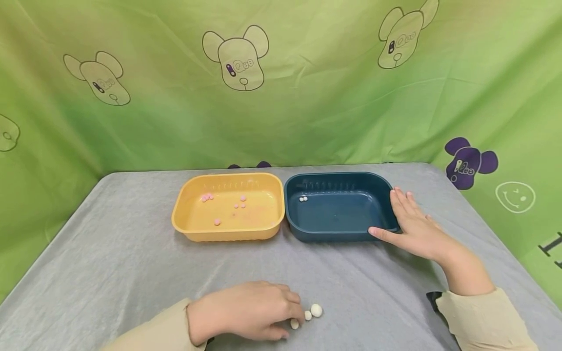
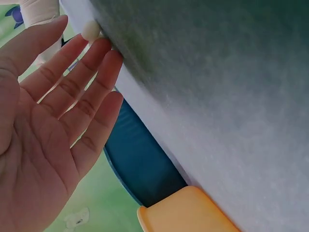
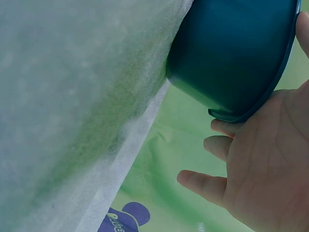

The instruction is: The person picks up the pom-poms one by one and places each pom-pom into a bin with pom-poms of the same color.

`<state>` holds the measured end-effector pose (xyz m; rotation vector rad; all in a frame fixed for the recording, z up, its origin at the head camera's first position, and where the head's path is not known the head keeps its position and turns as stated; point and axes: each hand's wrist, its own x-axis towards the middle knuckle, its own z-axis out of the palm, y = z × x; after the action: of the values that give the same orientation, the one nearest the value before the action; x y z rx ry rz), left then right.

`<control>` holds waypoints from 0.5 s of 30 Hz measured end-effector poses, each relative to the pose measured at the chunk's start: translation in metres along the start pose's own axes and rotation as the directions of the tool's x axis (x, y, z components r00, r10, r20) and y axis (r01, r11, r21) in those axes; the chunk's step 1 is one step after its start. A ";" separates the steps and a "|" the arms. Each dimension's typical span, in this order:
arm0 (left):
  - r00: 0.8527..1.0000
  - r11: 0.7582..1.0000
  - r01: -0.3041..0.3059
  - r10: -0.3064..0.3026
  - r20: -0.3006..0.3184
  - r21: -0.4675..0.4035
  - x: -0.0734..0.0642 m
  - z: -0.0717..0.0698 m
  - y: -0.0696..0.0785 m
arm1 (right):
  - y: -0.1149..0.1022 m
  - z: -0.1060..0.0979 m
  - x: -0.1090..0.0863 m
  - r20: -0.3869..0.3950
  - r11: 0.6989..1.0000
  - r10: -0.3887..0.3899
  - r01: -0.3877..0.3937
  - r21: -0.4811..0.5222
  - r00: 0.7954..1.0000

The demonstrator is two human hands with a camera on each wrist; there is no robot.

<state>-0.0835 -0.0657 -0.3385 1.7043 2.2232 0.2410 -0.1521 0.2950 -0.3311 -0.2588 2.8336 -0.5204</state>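
My left hand (image 1: 259,312) is low over the cloth, fingers loosely bent and thumb apart from them. At its fingertips lies a small white ball (image 1: 294,323), partly overlapped by the fingers. Just to the right are another small white ball (image 1: 308,316) and a larger white ball (image 1: 316,310). In the left wrist view the palm is bare and a white ball (image 2: 91,30) shows beyond the fingertips. My right hand (image 1: 417,231) rests at the right end of the dark blue basin (image 1: 338,236), thumb on the front rim and fingers spread along the side.
Two tiny white balls (image 1: 303,199) sit inside the blue basin, toward its left. Against it on the left stands a yellow basin (image 1: 232,235) holding several small pink balls (image 1: 217,222). Grey cloth (image 1: 110,253) covers the table, with a green printed curtain (image 1: 307,107) behind.
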 end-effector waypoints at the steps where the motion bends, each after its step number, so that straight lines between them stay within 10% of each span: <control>1: 1.000 1.000 -0.002 0.003 0.005 -0.008 0.001 0.000 -0.001 | 0.000 0.000 0.000 -0.002 1.000 -0.001 0.001 0.001 1.000; 15: 0.997 0.981 0.005 0.009 0.071 -0.195 0.010 0.002 -0.006 | 0.001 0.001 0.001 -0.007 1.000 -0.004 0.004 -0.004 1.000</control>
<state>-0.0908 -0.0577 -0.3435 1.5862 2.0724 0.3794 -0.1530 0.2953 -0.3323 -0.2634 2.8412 -0.5177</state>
